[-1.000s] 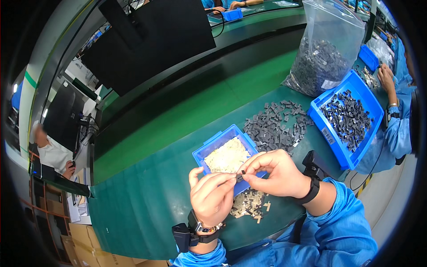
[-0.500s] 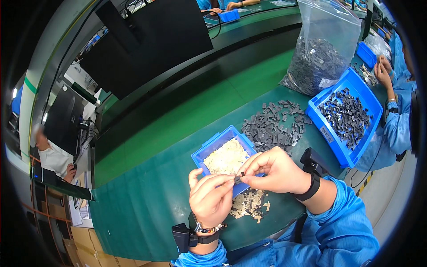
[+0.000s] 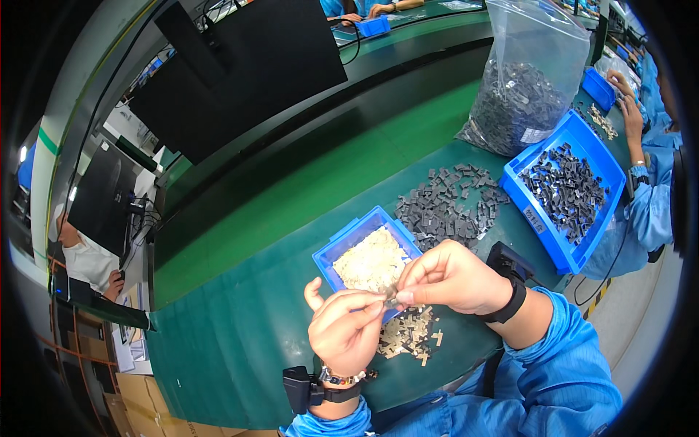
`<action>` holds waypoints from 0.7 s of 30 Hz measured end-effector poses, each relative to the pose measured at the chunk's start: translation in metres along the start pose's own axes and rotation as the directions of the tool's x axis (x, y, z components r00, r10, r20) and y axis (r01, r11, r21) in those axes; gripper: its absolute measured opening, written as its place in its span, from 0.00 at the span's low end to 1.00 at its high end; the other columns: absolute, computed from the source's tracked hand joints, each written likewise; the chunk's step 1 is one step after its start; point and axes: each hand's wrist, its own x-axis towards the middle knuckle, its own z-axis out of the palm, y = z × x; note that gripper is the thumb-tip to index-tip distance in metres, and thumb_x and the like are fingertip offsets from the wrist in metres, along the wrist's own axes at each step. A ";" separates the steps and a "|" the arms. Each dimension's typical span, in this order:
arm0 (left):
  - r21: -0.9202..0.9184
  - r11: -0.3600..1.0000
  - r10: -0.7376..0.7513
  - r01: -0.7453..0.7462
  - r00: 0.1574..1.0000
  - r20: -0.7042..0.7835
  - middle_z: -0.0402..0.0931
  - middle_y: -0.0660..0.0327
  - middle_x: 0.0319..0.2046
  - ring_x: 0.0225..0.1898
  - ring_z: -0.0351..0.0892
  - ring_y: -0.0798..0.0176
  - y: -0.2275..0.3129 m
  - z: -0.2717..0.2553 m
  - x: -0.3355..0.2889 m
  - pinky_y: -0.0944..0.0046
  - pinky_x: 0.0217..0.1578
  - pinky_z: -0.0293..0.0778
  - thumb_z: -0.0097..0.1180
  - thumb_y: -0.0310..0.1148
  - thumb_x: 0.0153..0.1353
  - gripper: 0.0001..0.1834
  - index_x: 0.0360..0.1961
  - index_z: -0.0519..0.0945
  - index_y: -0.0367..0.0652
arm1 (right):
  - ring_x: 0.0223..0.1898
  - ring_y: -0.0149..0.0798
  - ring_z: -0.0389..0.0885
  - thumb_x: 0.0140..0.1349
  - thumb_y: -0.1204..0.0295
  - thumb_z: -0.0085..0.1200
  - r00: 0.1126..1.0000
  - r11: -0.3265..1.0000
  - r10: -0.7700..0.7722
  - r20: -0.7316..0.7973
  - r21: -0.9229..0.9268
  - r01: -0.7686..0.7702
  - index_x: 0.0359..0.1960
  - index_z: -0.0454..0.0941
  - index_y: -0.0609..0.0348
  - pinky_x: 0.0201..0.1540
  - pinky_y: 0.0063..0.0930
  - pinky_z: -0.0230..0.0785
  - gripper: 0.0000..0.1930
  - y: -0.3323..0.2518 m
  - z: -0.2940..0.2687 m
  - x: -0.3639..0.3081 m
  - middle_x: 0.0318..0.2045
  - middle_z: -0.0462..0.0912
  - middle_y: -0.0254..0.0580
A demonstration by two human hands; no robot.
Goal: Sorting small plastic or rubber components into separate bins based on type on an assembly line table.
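Observation:
My left hand point(image 3: 344, 329) and my right hand point(image 3: 457, 282) meet fingertip to fingertip over the near edge of a small blue bin point(image 3: 325, 256). Between them is pinched a small dark grey plastic piece point(image 3: 391, 297), mostly covered by the fingers. Pale cream-coloured small parts point(image 3: 370, 260) fill the bin. Just below my hands, a loose pile of cream and dark pieces point(image 3: 408, 336) lies on the green mat. Beyond my right hand spreads a heap of loose dark grey plastic pieces point(image 3: 448, 207).
A larger blue tray point(image 3: 547, 231) of dark pieces stands at the right, beside a clear plastic bag point(image 3: 539, 44) full of similar ones. A co-worker's hands point(image 3: 630, 102) are at the far right. A black panel point(image 3: 240, 80) rises at the upper left.
My hands stay nearly in place; the fingertips have shifted slightly around the small piece, which now shows less. The co-worker's hands at the right have moved apart.

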 end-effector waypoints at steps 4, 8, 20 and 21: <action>0.007 1.000 0.028 -0.028 1.000 -0.008 0.84 0.64 0.26 0.30 0.84 0.64 0.002 -0.001 -0.003 0.46 0.64 0.50 0.67 0.16 0.46 0.12 0.21 0.78 0.46 | 0.40 0.31 0.84 0.61 0.81 0.60 0.998 0.996 -0.044 0.053 0.081 0.039 0.36 0.82 0.69 0.47 0.24 0.77 0.04 0.005 -0.001 0.001 0.35 0.85 0.44; 0.024 1.000 0.012 -0.011 1.000 -0.018 0.84 0.64 0.27 0.30 0.83 0.64 0.003 -0.004 -0.002 0.47 0.65 0.49 0.67 0.16 0.46 0.13 0.21 0.78 0.46 | 0.40 0.37 0.84 0.57 0.84 0.59 0.853 0.713 -0.506 0.129 -0.494 0.497 0.41 0.82 0.65 0.43 0.26 0.76 0.09 0.000 0.002 0.000 0.37 0.84 0.45; 0.093 0.992 -0.064 0.083 0.979 -0.194 0.84 0.66 0.27 0.29 0.84 0.66 0.000 -0.003 -0.006 0.53 0.64 0.49 0.69 0.18 0.45 0.11 0.20 0.81 0.48 | 0.57 0.56 0.76 0.56 0.89 0.44 0.804 0.566 -0.525 0.279 -0.590 0.575 0.60 0.71 0.67 0.60 0.40 0.67 0.27 0.029 0.024 -0.001 0.59 0.72 0.62; 0.045 0.995 -0.083 0.093 0.978 -0.191 0.84 0.66 0.27 0.30 0.84 0.66 0.000 -0.006 -0.006 0.53 0.64 0.49 0.69 0.18 0.45 0.11 0.20 0.81 0.48 | 0.57 0.56 0.76 0.56 0.89 0.44 0.804 0.566 -0.523 0.282 -0.591 0.575 0.60 0.71 0.67 0.60 0.40 0.67 0.27 0.027 0.024 0.001 0.59 0.72 0.62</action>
